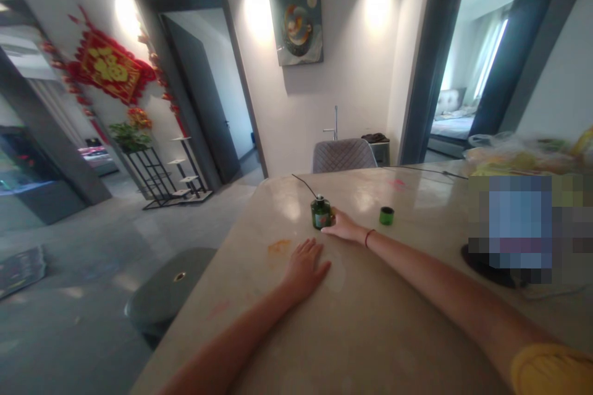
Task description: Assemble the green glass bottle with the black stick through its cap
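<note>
A small dark green glass bottle (321, 215) with a pale label stands upright on the table (370, 333). One thin black stick leans out of its neck toward the back left. My right hand (343, 224) grips the bottle from its right side, the thumb low at the front and the other fingers partly hidden behind it. Flat on the tabletop, just in front of the bottle, lies my left hand (303, 266), holding nothing, its thumb spread. To the right of my right hand sits a short green cylinder (386, 216) with a dark top; its kind is unclear.
A grey quilted chair (345, 155) stands behind the table's far edge. At the left is a grey-green stool (173, 284). Plastic bags (519, 151) and a blurred-out patch fill the right side. A black cord (428, 170) runs along the far edge.
</note>
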Demonstrator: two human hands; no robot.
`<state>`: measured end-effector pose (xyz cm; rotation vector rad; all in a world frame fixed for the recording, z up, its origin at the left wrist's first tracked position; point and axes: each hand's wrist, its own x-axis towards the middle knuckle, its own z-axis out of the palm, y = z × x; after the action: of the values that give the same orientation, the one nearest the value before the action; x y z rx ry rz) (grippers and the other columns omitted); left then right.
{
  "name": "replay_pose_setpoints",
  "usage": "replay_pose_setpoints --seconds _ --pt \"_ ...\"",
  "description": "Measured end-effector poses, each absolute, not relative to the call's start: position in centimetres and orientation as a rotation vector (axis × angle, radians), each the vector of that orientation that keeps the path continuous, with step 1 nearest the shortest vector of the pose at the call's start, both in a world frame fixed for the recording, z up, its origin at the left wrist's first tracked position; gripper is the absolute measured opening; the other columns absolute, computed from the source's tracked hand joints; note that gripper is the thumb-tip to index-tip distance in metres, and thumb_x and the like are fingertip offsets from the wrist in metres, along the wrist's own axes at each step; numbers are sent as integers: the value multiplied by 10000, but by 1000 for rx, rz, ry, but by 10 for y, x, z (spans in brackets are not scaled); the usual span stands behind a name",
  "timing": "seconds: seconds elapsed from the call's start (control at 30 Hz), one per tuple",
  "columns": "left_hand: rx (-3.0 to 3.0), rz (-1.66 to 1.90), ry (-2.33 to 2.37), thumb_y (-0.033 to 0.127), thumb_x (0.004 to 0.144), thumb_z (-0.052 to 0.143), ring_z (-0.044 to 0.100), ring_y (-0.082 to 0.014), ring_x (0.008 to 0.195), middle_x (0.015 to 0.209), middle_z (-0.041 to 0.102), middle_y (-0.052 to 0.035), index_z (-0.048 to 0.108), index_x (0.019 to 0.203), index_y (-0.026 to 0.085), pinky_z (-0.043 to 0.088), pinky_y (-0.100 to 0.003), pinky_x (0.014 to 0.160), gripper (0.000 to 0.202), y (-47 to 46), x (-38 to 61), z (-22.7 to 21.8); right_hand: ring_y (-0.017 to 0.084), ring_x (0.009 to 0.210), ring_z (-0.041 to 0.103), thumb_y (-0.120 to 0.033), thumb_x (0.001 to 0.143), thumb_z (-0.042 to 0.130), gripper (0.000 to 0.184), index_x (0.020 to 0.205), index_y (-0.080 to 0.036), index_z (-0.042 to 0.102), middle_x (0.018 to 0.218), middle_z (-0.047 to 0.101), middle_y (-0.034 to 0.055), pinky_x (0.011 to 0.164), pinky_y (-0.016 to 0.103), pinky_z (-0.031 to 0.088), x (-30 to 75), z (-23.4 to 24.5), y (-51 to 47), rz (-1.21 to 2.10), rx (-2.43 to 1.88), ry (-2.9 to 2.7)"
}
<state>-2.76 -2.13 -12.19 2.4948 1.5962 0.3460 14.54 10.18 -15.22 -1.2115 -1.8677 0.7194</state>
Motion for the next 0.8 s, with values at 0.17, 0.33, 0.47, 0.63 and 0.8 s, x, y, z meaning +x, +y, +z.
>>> replay_pose_setpoints --seconds 0.17,0.33,0.47,0.63,0.8 --pt "2508 321 1593 459 846 409 307 -233 1326 1423 369 -117 476 1269 141 229 -364 1101 533 -22 -27 -121 195 864 627 -193 579 761 497 1034 -183 563 961 668 53 815 343 472 143 -151 116 802 -1190 -1860" --pt "2515 306 1597 465 848 400 299 -231 1331 1427 362 -116 462 1276 143 210 -364 1108 538 -22 -27 -123 179 814 633 -148 568 750 410 943 -160 584 896 680 40 791 335 482 134 -147 128 885 -1214 -1876" --pt "2524 327 1580 467 850 393 306 -246 1326 1418 375 -123 459 1276 139 218 -382 1105 541 -21 -28 -125 187 834 633 -161 563 760 411 938 -163 593 907 683 41 813 351 475 126 -145 135 867 -1219 -1869" --pt "2527 340 1560 468 852 386 319 -254 1319 1406 392 -125 467 1266 143 230 -400 1099 533 -24 -27 -123 196 854 633 -166 564 765 410 942 -174 608 911 688 36 836 365 471 117 -143 144 856 -1227 -1866" --pt "2564 282 1532 459 851 397 306 -249 1327 1409 389 -124 477 1263 152 210 -405 1106 519 -23 -29 -119 197 893 629 -150 573 754 409 956 -176 612 953 687 43 866 370 462 110 -144 154 852 -1231 -1868"
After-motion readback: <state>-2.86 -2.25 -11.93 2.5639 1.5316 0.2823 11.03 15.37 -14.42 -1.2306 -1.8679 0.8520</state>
